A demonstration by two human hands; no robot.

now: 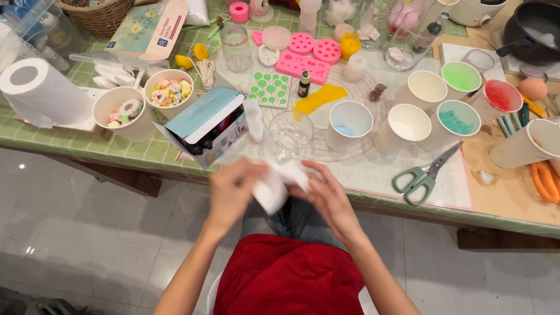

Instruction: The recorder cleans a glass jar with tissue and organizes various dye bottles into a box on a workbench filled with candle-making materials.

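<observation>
Both my hands are raised in front of the table edge, holding a crumpled white tissue between them. My left hand grips its left side, somewhat blurred. My right hand pinches the right side with curled fingers. Just beyond the tissue stands an empty clear glass on a white mat. An open cardboard box with a light blue lid lies to the left of the glass.
White paper cups with coloured contents, green-handled scissors, pink silicone moulds, a paper towel roll, cups of coloured pieces, a small dark bottle and a black pot crowd the green checked table.
</observation>
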